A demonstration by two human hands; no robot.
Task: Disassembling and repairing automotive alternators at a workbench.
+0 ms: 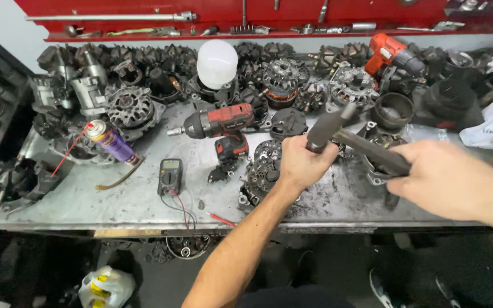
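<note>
My right hand grips a dark, motion-blurred hammer; my left hand closes on the grimy round alternator beneath.

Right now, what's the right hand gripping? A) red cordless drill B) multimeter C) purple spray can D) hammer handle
D: the right hand is closed around the dark handle of the hammer, whose head hangs above the left hand. The red cordless drill, purple spray can and multimeter all lie untouched on the metal bench.
</note>
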